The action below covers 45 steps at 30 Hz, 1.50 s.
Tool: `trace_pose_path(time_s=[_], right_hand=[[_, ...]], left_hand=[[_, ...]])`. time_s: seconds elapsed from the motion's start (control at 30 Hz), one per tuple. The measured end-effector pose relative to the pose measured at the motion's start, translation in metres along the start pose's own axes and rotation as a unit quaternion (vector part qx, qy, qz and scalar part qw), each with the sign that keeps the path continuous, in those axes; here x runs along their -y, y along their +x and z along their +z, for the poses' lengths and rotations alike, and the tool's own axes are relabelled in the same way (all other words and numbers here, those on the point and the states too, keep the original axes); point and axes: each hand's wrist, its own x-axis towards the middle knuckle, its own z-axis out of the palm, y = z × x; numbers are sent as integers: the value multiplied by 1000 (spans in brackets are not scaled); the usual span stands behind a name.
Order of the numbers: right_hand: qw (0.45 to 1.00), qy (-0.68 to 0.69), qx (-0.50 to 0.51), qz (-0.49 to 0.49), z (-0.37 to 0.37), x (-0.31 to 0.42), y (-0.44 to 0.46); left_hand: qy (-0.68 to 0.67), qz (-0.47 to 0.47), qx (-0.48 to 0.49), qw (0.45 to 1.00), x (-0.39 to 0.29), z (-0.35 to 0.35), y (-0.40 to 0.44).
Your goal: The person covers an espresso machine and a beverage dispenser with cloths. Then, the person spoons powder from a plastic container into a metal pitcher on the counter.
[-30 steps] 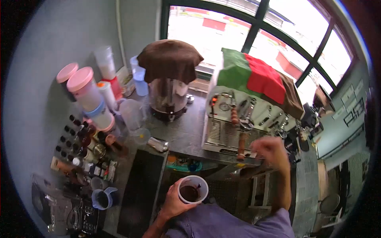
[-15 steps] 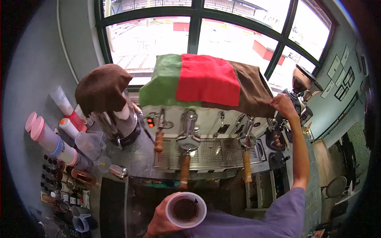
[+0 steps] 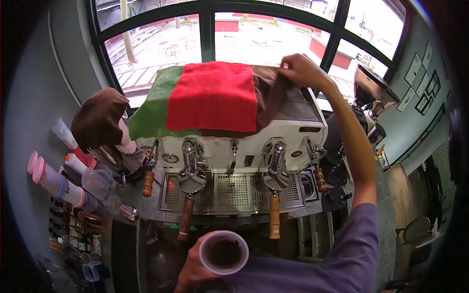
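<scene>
My left hand (image 3: 192,266) is wrapped around a plastic cup (image 3: 206,254) with dark liquid (image 3: 223,254) in it, low in front of the espresso machine (image 3: 312,139). Raised over the machine's top, my right hand (image 3: 302,71) pinches a corner of a brown cloth (image 3: 271,95) and lifts it, baring the right end of the top. A red cloth (image 3: 215,100) lies over the middle, overlapping the brown one. To its left a green cloth (image 3: 155,110) drapes over the front edge. Two portafilters with wooden handles (image 3: 186,219) (image 3: 274,217) hang from the machine.
A coffee grinder (image 3: 369,85) stands right of the machine. On the left are a machine under another brown cloth (image 3: 100,117), pink-lidded containers (image 3: 46,173), a clear plastic jug (image 3: 97,183) and a metal cup (image 3: 129,213). Behind is a large window (image 3: 207,44).
My right hand has moved up and left, pulling the brown cloth's corner off the machine's right end. The cup stays in my left hand. The view has shifted to the right.
</scene>
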Motion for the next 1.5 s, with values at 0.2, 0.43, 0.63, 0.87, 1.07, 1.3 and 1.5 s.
trace_pose_path(time_s=[0.2, 0.43, 0.63, 0.87, 1.07, 1.3, 1.5], right_hand=[[991, 109, -48, -66, 63, 33, 53], [989, 106, -76, -74, 70, 35, 35], [990, -8, 129, 58, 55, -1, -11], [982, -51, 165, 80, 87, -1, -27], [984, 53, 146, 88, 98, -30, -19], [905, 357, 27, 229, 35, -33, -84], [779, 531, -87, 322, -9, 21, -242]], left_hand=[[-5, -2, -17, 1000, -1, 15, 8], [8, 7, -23, 1000, -5, 22, 15], [-26, -7, -26, 999, 4, 25, 15], [-24, -14, 42, 999, -3, 30, 31], [-9, -16, 74, 997, -1, 29, 28], [-66, -28, 139, 988, -5, 15, 20], [-107, -43, 310, 944, 2, 8, 16]])
